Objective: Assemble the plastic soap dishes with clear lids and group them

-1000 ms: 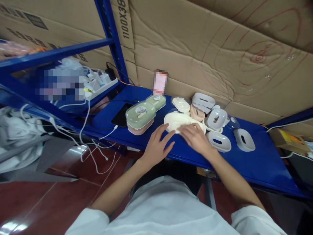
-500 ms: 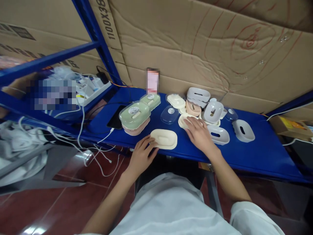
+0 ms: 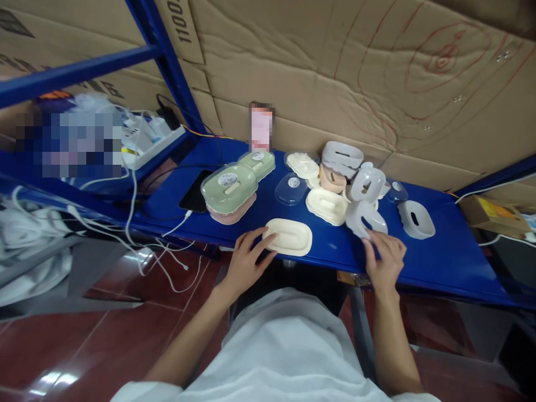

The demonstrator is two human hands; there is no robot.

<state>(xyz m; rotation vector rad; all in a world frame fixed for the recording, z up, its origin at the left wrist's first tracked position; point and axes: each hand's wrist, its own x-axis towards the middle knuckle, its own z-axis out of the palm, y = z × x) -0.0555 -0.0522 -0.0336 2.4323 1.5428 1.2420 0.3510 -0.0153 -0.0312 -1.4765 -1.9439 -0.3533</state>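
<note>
Fingers of my left hand [image 3: 247,261] hold the left end of a shallow cream oval dish [image 3: 293,237] at the table's front edge, thumb at its lower rim. In my right hand [image 3: 385,259] is the near rim of a light grey oval slotted dish [image 3: 359,219], tilted up and slightly blurred. Just left of it rests another cream oval piece [image 3: 326,205] with a wavy rim. Behind are a grey slotted dish [image 3: 367,185], a peach piece [image 3: 333,180] and a clear lid [image 3: 290,188] with a round sticker.
Green pieces under clear lids [image 3: 230,187] stand at left, above a pinkish one [image 3: 232,211]. A dark phone [image 3: 196,191] lies beside them, with a white cable. A single grey dish [image 3: 416,220] sits at right. Cardboard [image 3: 301,72] backs the blue table [image 3: 456,262].
My right hand has left the cream wavy piece, moved right and taken hold of the grey slotted dish, tipping it up. My left hand stays on the cream dish, which has shifted slightly right.
</note>
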